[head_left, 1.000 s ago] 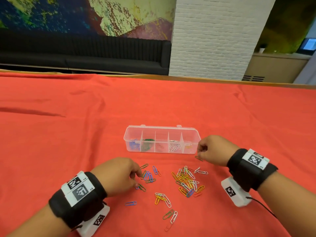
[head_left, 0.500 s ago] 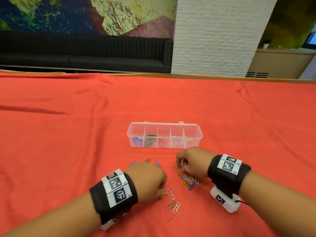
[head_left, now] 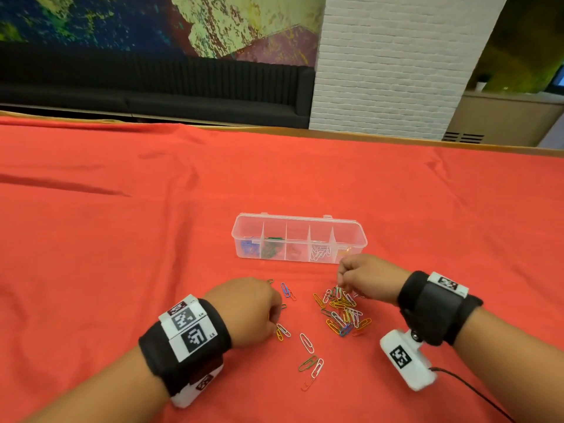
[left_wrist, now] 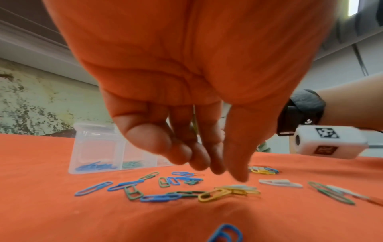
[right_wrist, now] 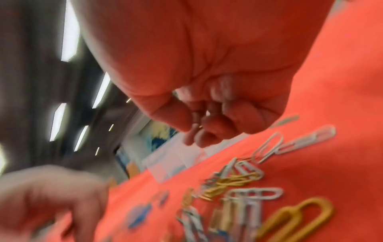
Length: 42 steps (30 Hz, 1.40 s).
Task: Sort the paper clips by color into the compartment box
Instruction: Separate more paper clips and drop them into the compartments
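The clear compartment box point(head_left: 299, 221) holds blue, green, red, white and orange clips, left to right. A mixed pile of paper clips point(head_left: 343, 314) lies in front of it. Loose blue and green clips point(left_wrist: 157, 188) and a yellow clip point(left_wrist: 213, 194) lie under my left hand point(head_left: 274, 319). Its fingers point(left_wrist: 199, 157) hang down just above them and hold nothing. My right hand point(head_left: 343, 276) is raised over the pile's far edge near the box's right end. Its thumb and forefinger point(right_wrist: 196, 132) pinch what looks like a small clip, blurred.
A red cloth point(head_left: 152, 239) covers the whole table. A white, a green and a red clip point(head_left: 311, 361) lie apart, nearer to me. A black sofa point(head_left: 152, 87) and a white brick pillar point(head_left: 390, 71) stand beyond the far edge.
My right hand has lifted off the pile and moved back toward the box's right end. My left hand has drifted slightly left, still low over the loose clips.
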{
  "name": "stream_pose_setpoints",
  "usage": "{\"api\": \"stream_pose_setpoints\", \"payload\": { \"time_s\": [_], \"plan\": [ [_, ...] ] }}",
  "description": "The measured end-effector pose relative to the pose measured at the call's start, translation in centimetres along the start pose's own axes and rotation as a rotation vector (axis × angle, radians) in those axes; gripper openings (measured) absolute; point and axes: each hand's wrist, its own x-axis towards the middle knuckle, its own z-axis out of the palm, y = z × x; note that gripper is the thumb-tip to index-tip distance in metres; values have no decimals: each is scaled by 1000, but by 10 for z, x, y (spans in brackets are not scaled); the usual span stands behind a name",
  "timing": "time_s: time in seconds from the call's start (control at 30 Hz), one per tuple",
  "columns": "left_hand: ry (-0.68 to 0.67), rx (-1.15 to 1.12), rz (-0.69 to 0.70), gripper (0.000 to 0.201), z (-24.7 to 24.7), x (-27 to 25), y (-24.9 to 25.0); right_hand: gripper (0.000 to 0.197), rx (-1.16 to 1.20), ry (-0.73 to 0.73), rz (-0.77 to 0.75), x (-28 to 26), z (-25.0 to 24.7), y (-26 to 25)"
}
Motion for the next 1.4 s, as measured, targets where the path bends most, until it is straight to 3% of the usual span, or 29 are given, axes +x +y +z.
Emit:
{"api": "stream_pose_setpoints", "payload": {
  "time_s": [0.07, 0.13, 0.23, 0.3, 0.43, 0.6, 0.67, 0.8, 0.93, 1.0, 1.13, 1.27, 1.4],
  "plan": [
    [-16, 52, -8, 28, 2, 1, 4, 12, -365, -13, -74, 2, 7, -1],
    [-33, 111, -54, 40, 3, 3, 6, 11, -549, -26, -81, 3, 17, -2],
    [-72, 114, -78, 30, 1, 6, 7, 7, -681, -47, -109, 4, 25, -1],
    [-75, 114, -44, 18, 0, 7, 9, 8, -618, -49, -118, 5, 21, 0],
    [-62, 126, -25, 18, 3, 4, 6, 10, -286, -76, -93, 5, 3, 5],
    [-47, 26, -42, 9, 0, 3, -1, 12, 469, -63, 63, 8, 2, 9],
    [-74, 7, -57, 14, -3, 3, -2, 21, 626, -24, 137, 13, 0, 8],
    [-134, 87, -77, 22, -2, 3, 5, 23, 679, 90, 126, 20, -21, -6],
    [-122, 112, -52, 16, 1, 2, 10, 30, 340, 326, 49, 36, -49, -22],
    [-105, 95, -34, 15, -1, 0, 5, 30, 177, 359, 24, 47, -58, -21],
    [-7, -91, -37, 15, -14, -4, -10, 23, -130, 430, 3, 52, -70, -13],
    [-24, -574, -123, 11, -29, -6, -25, 20, -86, 491, -111, 30, -62, -19],
    [-62, -1009, -149, 8, -36, -7, -29, 12, 22, 212, -236, -5, -22, -41]
  ]
}}
